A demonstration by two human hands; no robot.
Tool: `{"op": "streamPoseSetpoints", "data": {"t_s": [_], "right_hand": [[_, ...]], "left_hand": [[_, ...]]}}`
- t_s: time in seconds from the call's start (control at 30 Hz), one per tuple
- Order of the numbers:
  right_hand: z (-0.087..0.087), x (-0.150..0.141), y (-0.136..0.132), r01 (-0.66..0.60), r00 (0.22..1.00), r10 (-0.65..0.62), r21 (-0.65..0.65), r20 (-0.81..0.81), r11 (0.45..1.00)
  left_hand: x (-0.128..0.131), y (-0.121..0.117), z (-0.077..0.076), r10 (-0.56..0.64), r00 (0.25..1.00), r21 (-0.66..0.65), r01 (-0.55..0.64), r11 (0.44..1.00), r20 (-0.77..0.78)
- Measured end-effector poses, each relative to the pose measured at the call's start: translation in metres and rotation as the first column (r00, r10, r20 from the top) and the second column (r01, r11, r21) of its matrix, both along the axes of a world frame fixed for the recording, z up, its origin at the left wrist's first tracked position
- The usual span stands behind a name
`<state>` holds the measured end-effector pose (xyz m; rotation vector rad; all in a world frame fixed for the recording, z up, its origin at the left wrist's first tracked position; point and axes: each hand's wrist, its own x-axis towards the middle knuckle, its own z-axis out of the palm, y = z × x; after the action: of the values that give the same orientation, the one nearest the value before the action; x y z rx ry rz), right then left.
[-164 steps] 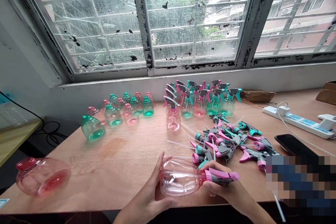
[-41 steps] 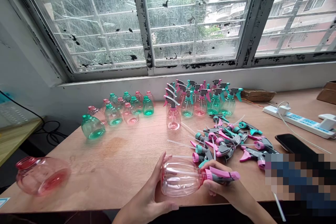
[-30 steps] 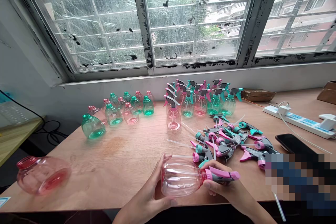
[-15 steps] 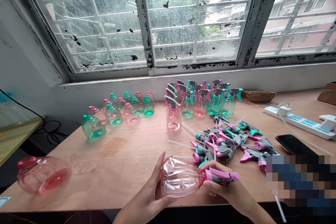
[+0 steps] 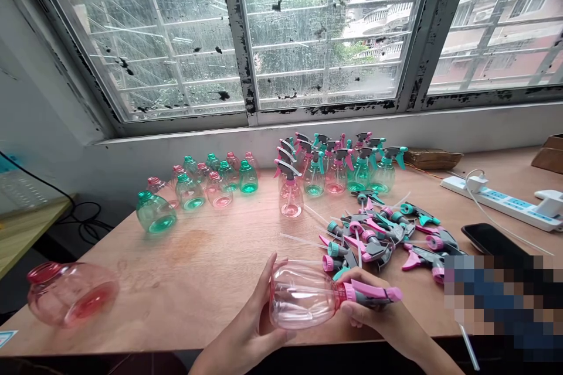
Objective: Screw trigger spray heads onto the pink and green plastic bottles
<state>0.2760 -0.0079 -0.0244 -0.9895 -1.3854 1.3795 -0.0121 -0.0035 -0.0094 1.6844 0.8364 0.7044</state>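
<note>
A clear pink bottle (image 5: 299, 297) lies on its side near the front edge of the wooden table (image 5: 206, 269). My left hand (image 5: 246, 334) is wrapped round its base. My right hand (image 5: 373, 316) grips the pink collar and grey-pink spray trigger head (image 5: 372, 295) fitted at the bottle's neck. Just beyond my hands lies a heap of loose trigger heads (image 5: 382, 234), pink and teal, with thin dip tubes sticking out.
Capped pink and green bottles (image 5: 206, 184) stand at the back left; bottles with triggers (image 5: 338, 167) stand at the back centre. A pink bottle (image 5: 70, 293) lies at the left edge. A power strip (image 5: 501, 202) and a phone (image 5: 492, 240) sit at the right.
The pink bottle has turned a little in my hands. Both hands keep their hold and stay where they were.
</note>
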Motion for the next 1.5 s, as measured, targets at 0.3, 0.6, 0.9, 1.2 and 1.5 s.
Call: {"op": "streamPoseSetpoints", "data": {"t_s": [0.3, 0.6, 0.9, 1.2, 1.5], "right_hand": [[0.0031, -0.0019, -0.0007, 0.009, 1.000, -0.009, -0.032, 0.003, 0.999], [0.0015, -0.0011, -0.0007, 0.007, 1.000, -0.007, -0.013, -0.002, 1.000], [0.0018, -0.0016, -0.0006, 0.015, 1.000, -0.015, -0.020, 0.005, 1.000], [0.0031, -0.0019, -0.0009, 0.029, 0.999, -0.029, -0.009, 0.023, 1.000], [0.0023, -0.0018, -0.0009, 0.034, 0.999, -0.034, -0.005, 0.021, 0.999]], "left_hand": [[0.0034, -0.0037, 0.0009, 0.026, 0.993, -0.056, -0.020, 0.998, 0.116], [0.0013, -0.0016, -0.0007, 0.032, 0.999, 0.006, -0.032, 0.999, 0.035], [0.0019, -0.0017, 0.0009, 0.017, 0.999, -0.018, -0.016, 1.000, 0.052], [-0.0026, 0.0023, -0.0030, -0.011, 1.000, 0.000, 0.011, 1.000, 0.009], [0.0034, -0.0034, 0.0025, 0.054, 0.997, -0.036, -0.052, 0.998, 0.058]]}}
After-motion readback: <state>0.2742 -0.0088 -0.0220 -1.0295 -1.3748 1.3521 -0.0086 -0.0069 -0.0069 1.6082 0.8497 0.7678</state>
